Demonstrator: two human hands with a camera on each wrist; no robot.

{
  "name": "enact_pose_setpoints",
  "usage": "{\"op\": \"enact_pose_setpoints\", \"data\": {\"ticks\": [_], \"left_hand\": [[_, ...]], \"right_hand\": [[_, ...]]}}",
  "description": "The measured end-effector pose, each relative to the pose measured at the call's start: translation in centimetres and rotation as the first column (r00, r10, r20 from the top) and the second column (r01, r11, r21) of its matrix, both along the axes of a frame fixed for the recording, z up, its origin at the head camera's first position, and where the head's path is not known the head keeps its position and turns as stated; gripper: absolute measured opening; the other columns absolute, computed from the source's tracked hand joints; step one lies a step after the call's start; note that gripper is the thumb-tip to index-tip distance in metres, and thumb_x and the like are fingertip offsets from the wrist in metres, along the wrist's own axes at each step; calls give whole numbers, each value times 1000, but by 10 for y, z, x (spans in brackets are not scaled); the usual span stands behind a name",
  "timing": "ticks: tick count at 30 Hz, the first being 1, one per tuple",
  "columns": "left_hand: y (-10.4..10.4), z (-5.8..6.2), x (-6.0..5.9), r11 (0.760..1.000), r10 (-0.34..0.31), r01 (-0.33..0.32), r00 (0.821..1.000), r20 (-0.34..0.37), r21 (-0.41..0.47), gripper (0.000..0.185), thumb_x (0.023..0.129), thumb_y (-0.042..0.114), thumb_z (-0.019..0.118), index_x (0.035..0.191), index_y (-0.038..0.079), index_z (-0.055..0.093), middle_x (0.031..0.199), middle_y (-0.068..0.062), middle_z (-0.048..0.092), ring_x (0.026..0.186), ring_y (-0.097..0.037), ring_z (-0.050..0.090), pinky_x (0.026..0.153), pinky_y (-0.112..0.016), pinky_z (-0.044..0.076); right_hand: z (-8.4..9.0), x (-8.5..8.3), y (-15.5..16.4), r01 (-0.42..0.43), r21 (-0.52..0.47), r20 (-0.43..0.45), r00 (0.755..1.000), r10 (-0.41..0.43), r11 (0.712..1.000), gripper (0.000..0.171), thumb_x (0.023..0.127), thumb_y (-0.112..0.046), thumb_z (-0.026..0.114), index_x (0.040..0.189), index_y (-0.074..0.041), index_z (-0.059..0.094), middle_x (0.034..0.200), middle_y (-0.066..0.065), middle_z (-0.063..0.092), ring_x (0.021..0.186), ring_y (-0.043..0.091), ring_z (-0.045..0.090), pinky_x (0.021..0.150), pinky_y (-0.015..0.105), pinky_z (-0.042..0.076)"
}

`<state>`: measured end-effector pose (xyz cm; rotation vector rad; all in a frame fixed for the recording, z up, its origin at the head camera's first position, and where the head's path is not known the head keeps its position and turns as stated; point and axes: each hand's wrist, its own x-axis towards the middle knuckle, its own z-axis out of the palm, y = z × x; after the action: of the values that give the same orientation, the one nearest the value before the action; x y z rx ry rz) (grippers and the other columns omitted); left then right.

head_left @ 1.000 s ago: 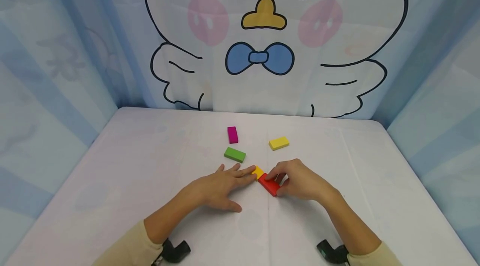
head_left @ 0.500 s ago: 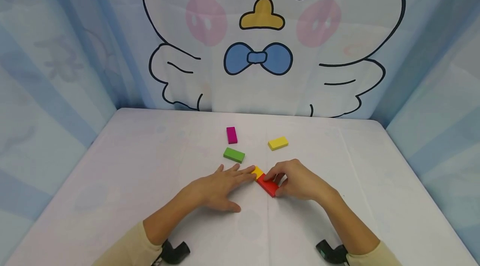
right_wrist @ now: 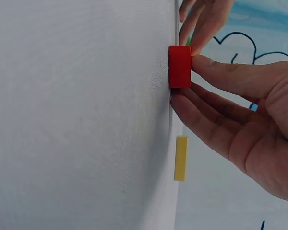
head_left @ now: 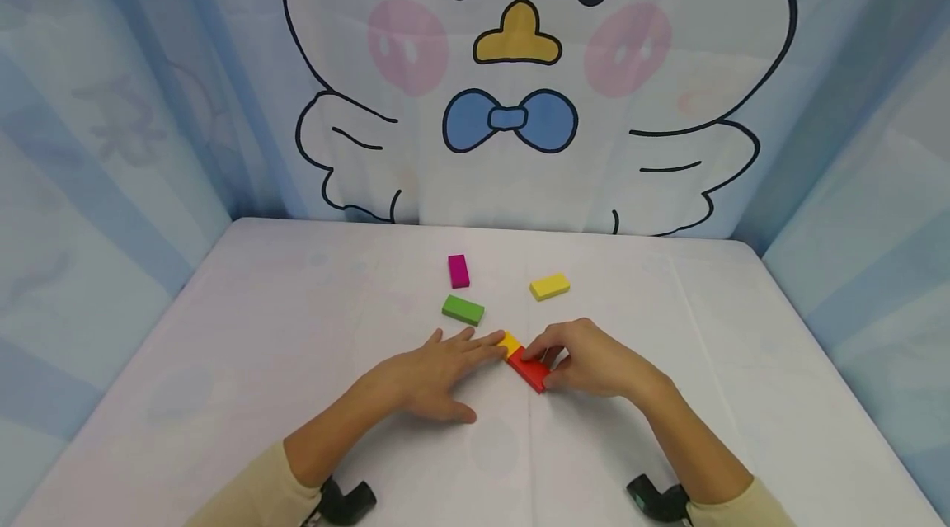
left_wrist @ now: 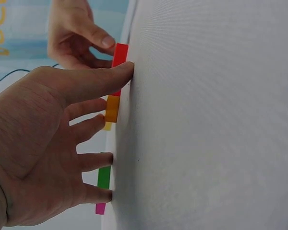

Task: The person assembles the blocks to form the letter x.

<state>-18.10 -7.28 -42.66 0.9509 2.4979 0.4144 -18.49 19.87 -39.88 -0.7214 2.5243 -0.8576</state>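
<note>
No text, label, brand, number or sign can be read

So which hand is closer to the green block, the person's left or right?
Left. The left hand has its fingertips just on the near side of the green block. The right hand is farther off to the block's right, holding the red block.

This is a little nook with cloth on three sides, like a small tent. I can't tell if it is in a home or a lab. Behind the far edge of the white counter (head_left: pixel 223 354) hangs a big cloth (head_left: pixel 245 98) with a cartoon bird (head_left: pixel 519 73) in a blue bow tie (head_left: pixel 549 121). Pale blue curtains (head_left: pixel 111 205) go down past the left and right edges, close to both round far corners.
</note>
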Motion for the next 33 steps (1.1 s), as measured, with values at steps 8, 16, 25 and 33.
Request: {"op": "enact_pose_setpoints", "data": {"ticks": [8, 16, 25, 33], "left_hand": [[-1, 1, 2, 1000, -9, 9, 1000, -6, -5, 91, 88, 40, 82, 164, 33, 32, 174, 18, 12, 162, -31, 18, 125, -69, 16], [0, 2, 2, 1000, -11, 11, 1000, -15, -4, 93, 89, 40, 81, 165, 33, 29, 175, 18, 12, 162, -31, 19, 125, -69, 18], [-5, 7, -4, 999, -30, 32, 999, -35, 42, 70, 95, 29, 77, 157, 31, 46, 172, 13, 27, 157, -23, 34, 122, -65, 31], [-10, 8, -11, 998, -30, 35, 995, -100, 53, 50, 96, 27, 76, 144, 25, 62, 148, 3, 61, 138, -19, 56, 112, -44, 51]], "right_hand": [[-1, -1, 1, -35, -1, -9, 999, 35, 999, 35, 89, -2, 80, 121, -13, 77, 115, -1, 74, 99, 18, 69, 82, 19, 58], [1, -3, 6, -73, 7, -70, 995, 73, 997, 35, 91, -2, 77, 124, -15, 76, 120, 0, 73, 104, 21, 69, 87, 28, 62], [1, -5, 4, -138, 86, -112, 983, 147, 987, 45, 95, -5, 73, 138, -20, 69, 149, 5, 61, 136, 33, 57, 109, 58, 51], [-6, -4, 2, -175, 88, -77, 980, 182, 981, 51, 99, -4, 67, 145, -25, 63, 162, -4, 47, 151, 30, 43, 115, 57, 45]]}}
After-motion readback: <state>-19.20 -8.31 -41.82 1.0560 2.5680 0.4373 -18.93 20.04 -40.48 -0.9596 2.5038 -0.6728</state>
